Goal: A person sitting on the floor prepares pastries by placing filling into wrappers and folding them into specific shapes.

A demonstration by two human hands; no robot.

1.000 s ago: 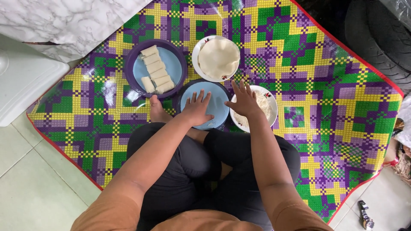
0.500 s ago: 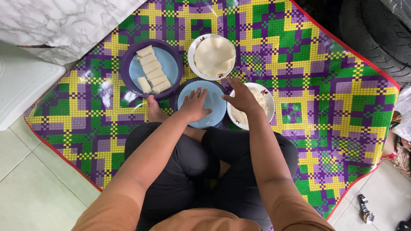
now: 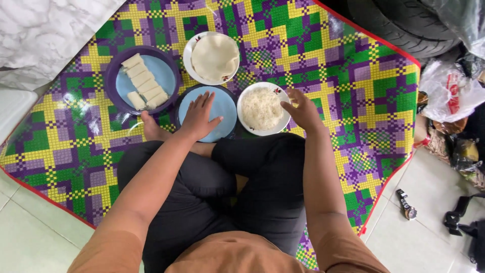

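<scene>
I sit cross-legged on a colourful woven mat [image 3: 353, 76]. My left hand [image 3: 199, 117] lies flat, fingers spread, on an empty blue plate [image 3: 222, 106] just in front of my knees. My right hand [image 3: 303, 110] hovers at the right rim of a white plate of shredded white food [image 3: 261, 107], fingers loosely curled, holding nothing that I can see. Beyond them stand a white plate with round thin wrappers [image 3: 214, 56] and a purple-rimmed blue plate with several pale rolls [image 3: 144, 81].
A tyre [image 3: 404, 25] and plastic bags [image 3: 449, 91] lie past the mat's right edge. A wristwatch [image 3: 405, 205] rests on the tiled floor at the right. A white marbled surface [image 3: 45, 30] sits at the upper left.
My right hand has moved from over the white plate of shredded food to its right rim, uncovering the food. My left hand stays on the blue plate. The camera view shifted.
</scene>
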